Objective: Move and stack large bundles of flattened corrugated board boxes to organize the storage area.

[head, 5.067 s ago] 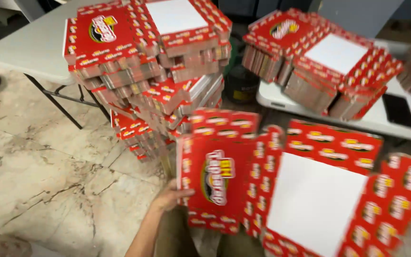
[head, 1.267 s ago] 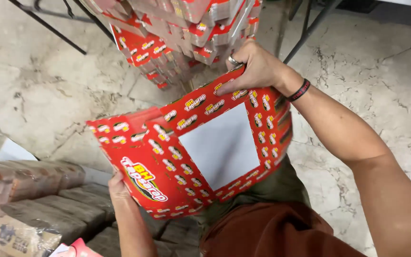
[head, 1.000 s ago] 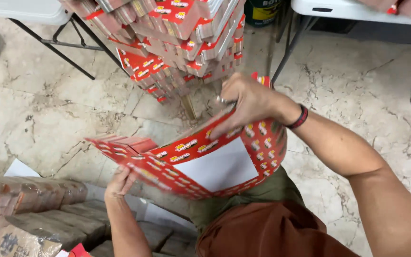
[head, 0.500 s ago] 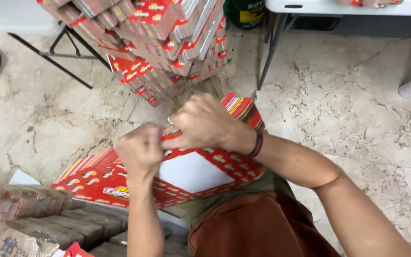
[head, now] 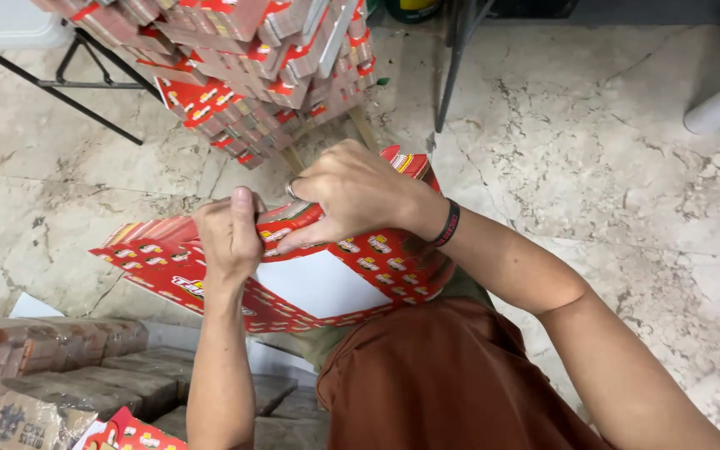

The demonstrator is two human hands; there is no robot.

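Nearest to me, at six o'clock, is my own brown shirt [head: 452, 383], filling the bottom of the view. Off at eight o'clock lie wrapped bundles [head: 52, 375] of flat brownish cardboard, stacked side by side on the floor.

Just above my lap I hold a red cardboard box [head: 327, 275] with a white inner panel, only partly folded, tilted so the white face looks up at me. My left hand [head: 228, 237] sits at the middle of its far edge, fingers curled shut over a folded flap, thumb pointing to twelve o'clock. My right hand [head: 352, 193] is touching it from two o'clock, its fingers pressed down and closed on the same red flap, a ring on one finger and a dark wristband [head: 447, 223] on the wrist. The two hands meet at the flap, nearly knuckle to knuckle.

Beyond the box, the marble floor [head: 593, 150] spreads out in pale, veined tiles. At eleven to twelve o'clock stands a leaning stack of finished boxes [head: 252, 58], red with the same pattern, piled high. A black folding leg [head: 68, 83] of a worktop crosses at ten o'clock, and another dark leg [head: 452, 67] rises at one o'clock.
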